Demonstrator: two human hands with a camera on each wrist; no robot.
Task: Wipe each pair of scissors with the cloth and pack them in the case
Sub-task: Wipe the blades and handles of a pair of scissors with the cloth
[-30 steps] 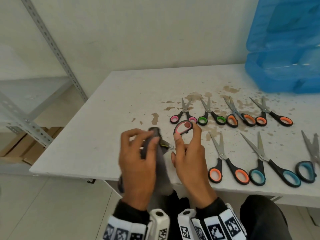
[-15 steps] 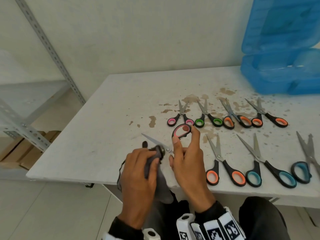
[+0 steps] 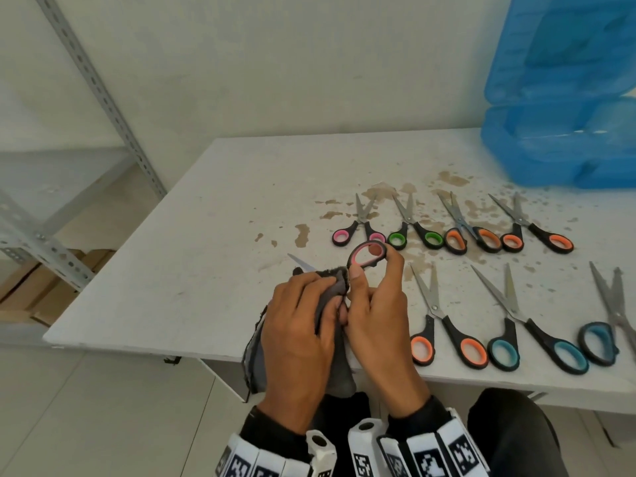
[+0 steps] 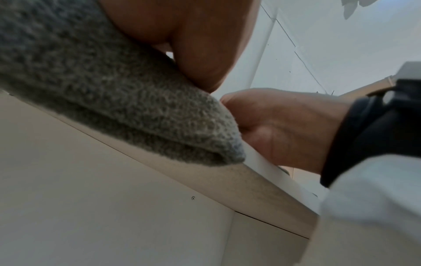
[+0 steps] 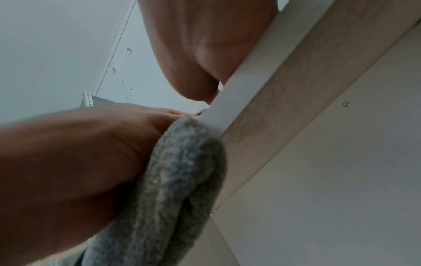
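Note:
My right hand (image 3: 370,294) holds a pair of pink-handled scissors (image 3: 365,256) by the handle loop, thumb and forefinger on it, above the table's near edge. My left hand (image 3: 303,325) grips a grey cloth (image 3: 339,287) wrapped round the blades; only the blade tip (image 3: 299,262) sticks out to the left. The cloth (image 4: 118,100) hangs down over the table edge, and the right wrist view shows the same cloth (image 5: 182,171). The blue case (image 3: 564,98) stands open at the back right.
Several scissors lie in two rows on the stained white table (image 3: 213,235): pink (image 3: 358,228), green (image 3: 414,232) and orange (image 3: 471,232) ones at the back, orange (image 3: 444,325) and blue (image 3: 537,332) ones in front. A metal shelf frame (image 3: 103,91) stands to the left.
The left hand with the cloth has slid along the blades toward the handle, covering more of the blade. The right hand has kept its hold on the handle.

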